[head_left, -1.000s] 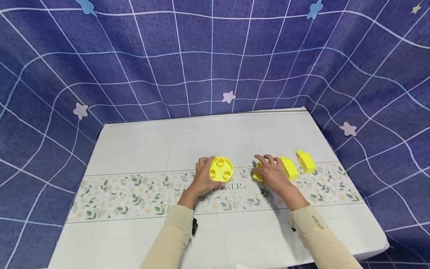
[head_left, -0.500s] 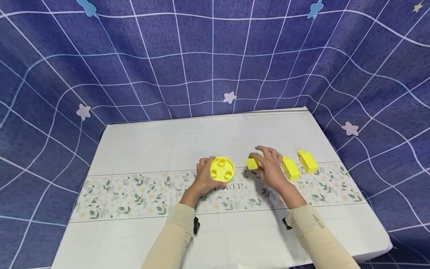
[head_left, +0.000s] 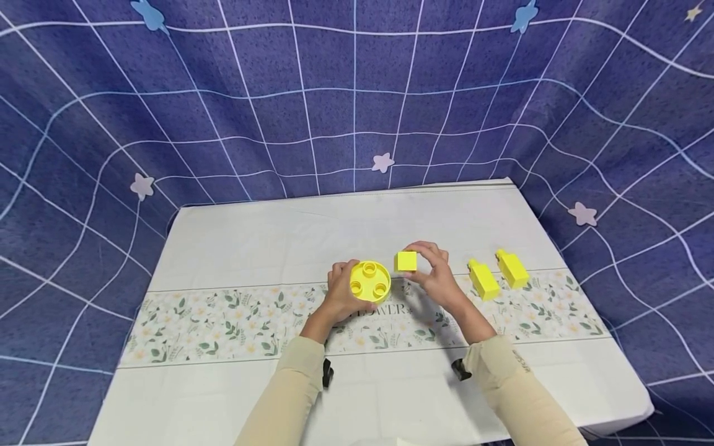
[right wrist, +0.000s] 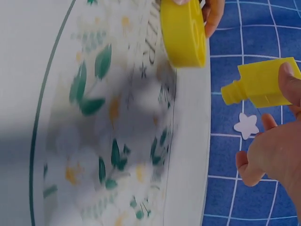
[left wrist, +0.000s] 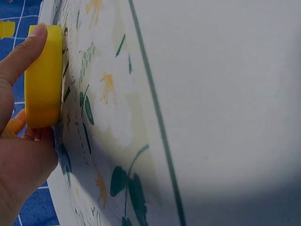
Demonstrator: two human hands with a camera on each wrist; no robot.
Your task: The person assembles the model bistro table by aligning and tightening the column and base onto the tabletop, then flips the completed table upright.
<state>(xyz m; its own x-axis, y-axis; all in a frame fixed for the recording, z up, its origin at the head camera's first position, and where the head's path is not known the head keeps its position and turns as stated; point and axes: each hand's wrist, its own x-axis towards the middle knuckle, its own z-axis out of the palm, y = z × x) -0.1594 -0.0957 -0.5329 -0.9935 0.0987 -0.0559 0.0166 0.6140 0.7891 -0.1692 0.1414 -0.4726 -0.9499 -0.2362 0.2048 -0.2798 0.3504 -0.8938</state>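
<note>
A round yellow base (head_left: 367, 282) with a raised rim and three ring-shaped sockets lies on the table, sockets up. My left hand (head_left: 340, 293) grips its left side, the thumb on the near edge and fingers round the far edge. In the left wrist view the thumb presses the smooth side wall of the base (left wrist: 44, 82). Between the thumb and fingers of my right hand (head_left: 437, 277) is a yellow block (head_left: 406, 261), raised just right of the base. The right wrist view shows the block (right wrist: 268, 81) with its ridged round stub (right wrist: 233, 92) pointing down towards the table.
Two similar yellow blocks, a nearer one (head_left: 484, 282) and a farther one (head_left: 512, 270), lie to the right with their stubs pointing away. A white cloth with a flower band covers the table (head_left: 251, 248). Behind it hangs a blue grid-patterned curtain (head_left: 329, 111).
My right hand has picked up the yellow block from the table and carried it left and up, close to the base. My left hand keeps its grip on the base.
</note>
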